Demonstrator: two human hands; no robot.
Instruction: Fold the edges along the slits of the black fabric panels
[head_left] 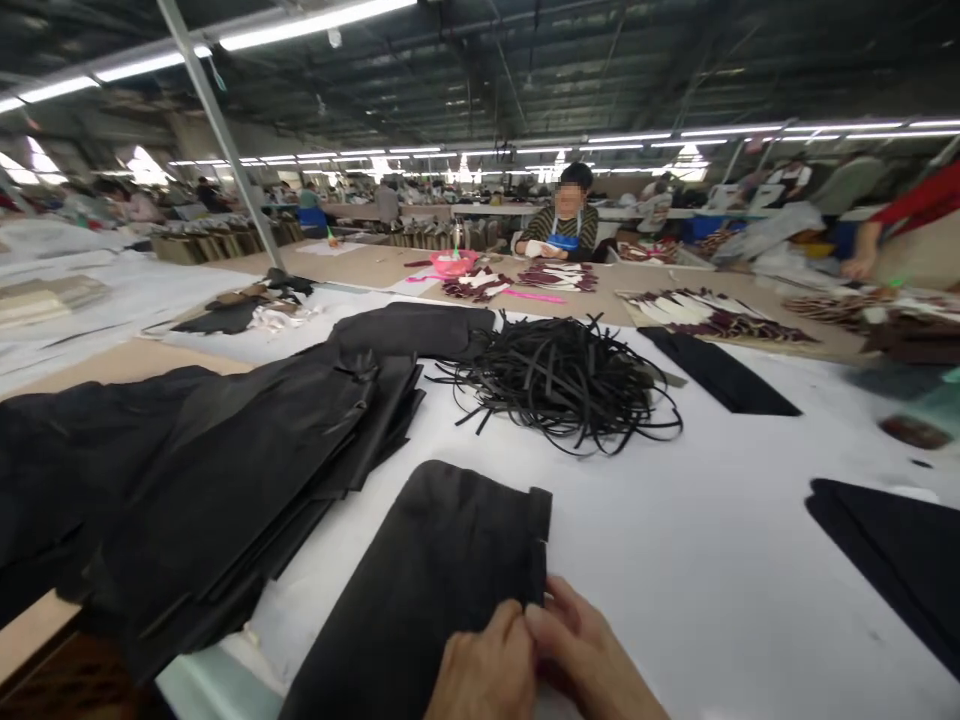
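Observation:
In front of me a black fabric piece (442,540) lies on the white table, a folded strip along its right edge. My left hand (487,660) rests on that edge, its fingers pressed down on the cloth. Close against it, my right hand (585,640) pinches the same edge between thumb and fingers. Both sets of fingertips meet at the strip and partly hide it. Beyond the piece sits a tangled heap of narrow black strips (562,380). A large stack of black fabric pieces (225,480) spreads over the left side.
More black pieces (892,550) lie at the right, and another (720,370) farther back. A folded black bundle (412,328) is behind the heap. Across the table a person (566,225) works near a pink bowl (453,262) and maroon-and-white pieces (555,276). Someone's red-sleeved arm (915,205) reaches in at right.

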